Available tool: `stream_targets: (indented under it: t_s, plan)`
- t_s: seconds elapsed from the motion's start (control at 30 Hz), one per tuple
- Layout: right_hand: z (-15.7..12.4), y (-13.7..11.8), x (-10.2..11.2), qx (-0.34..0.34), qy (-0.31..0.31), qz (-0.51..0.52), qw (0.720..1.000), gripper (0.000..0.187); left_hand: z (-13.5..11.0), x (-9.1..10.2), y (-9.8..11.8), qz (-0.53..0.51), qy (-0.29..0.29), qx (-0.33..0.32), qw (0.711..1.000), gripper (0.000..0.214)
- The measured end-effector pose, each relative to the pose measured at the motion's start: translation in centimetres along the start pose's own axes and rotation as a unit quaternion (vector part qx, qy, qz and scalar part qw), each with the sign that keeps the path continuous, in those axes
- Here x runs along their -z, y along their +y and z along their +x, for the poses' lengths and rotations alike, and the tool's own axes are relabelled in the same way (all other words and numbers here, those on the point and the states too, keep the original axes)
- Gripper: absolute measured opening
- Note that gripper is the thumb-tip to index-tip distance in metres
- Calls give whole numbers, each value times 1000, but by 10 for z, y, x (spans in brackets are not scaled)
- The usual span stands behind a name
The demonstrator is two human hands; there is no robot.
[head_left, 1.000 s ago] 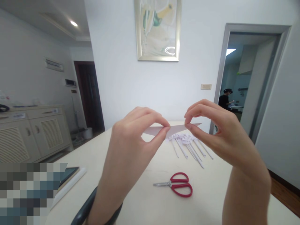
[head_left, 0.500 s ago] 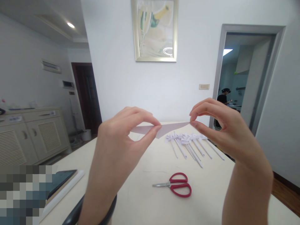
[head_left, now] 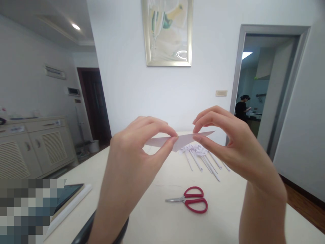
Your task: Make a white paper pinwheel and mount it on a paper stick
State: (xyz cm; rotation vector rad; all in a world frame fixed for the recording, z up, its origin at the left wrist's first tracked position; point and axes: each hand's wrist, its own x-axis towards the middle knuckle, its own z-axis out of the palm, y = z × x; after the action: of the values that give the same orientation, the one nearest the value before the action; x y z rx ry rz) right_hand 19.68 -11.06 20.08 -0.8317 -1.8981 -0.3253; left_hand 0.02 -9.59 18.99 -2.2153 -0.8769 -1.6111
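A thin white piece of paper (head_left: 183, 139), folded to a triangle with its point downward, is held up above the table. My left hand (head_left: 137, 149) pinches its upper edge near the middle between thumb and index finger. Just to the right, my right hand (head_left: 223, 139) grips the same edge, thumb against fingertips, and a pointed paper corner sticks out beyond them. Below the hands, scissors (head_left: 195, 200) with red handles lie on the white table (head_left: 157, 217), blades pointing left. Behind the paper lie several white paper pinwheels (head_left: 200, 152) on rolled paper sticks, partly hidden by my right hand.
A phone-like dark slab (head_left: 68, 196) and a white roll (head_left: 72, 210) lie at the table's left. A cabinet (head_left: 38, 145) stands at far left. A framed picture (head_left: 169, 34) hangs ahead. Through the doorway at right, a person (head_left: 242, 108) in black stands.
My right hand has slid left along the paper's edge, closer to my left hand, leaving the right corner exposed. My left hand has shifted slightly right, still pinching the paper.
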Motion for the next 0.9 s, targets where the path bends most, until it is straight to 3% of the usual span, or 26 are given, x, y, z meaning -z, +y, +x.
stream_targets:
  t_s: [0.9]
  plan:
    - [0, -4, -2, -8, -3, -2, 1000, 15, 3, 0, 3, 11, -41, 4, 999, 16]
